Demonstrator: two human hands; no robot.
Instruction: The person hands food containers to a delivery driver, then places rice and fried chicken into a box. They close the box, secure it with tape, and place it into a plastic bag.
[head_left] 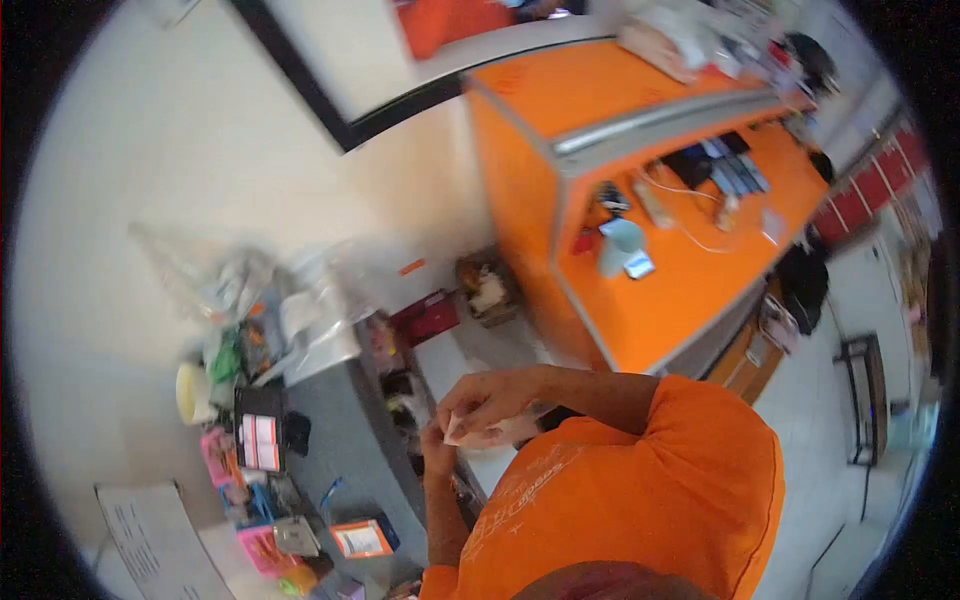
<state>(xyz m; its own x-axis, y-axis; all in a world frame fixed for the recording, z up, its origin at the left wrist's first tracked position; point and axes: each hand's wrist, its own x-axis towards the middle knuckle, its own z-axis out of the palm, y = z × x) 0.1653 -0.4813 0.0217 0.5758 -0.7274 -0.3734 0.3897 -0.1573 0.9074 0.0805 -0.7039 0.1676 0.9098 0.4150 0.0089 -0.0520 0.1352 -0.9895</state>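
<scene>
My two hands meet in front of my orange shirt (640,480). My right hand (487,398) comes in from the upper arm and pinches a small pale piece, perhaps paper or a packet (478,436). My left hand (437,452) rises from below and touches the same piece from the other side. Its exact nature is too blurred to tell. Both hands hover over the edge of a grey counter (340,430) beside a white surface (450,365).
The grey counter holds clutter: a black device with red-and-white labels (260,435), pink packets (215,455), an orange card (360,538), clear plastic bags (250,285), a printed sheet (150,540). An orange desk (680,290) with phones (735,170), cables and a pale cup (620,245) stands to the right.
</scene>
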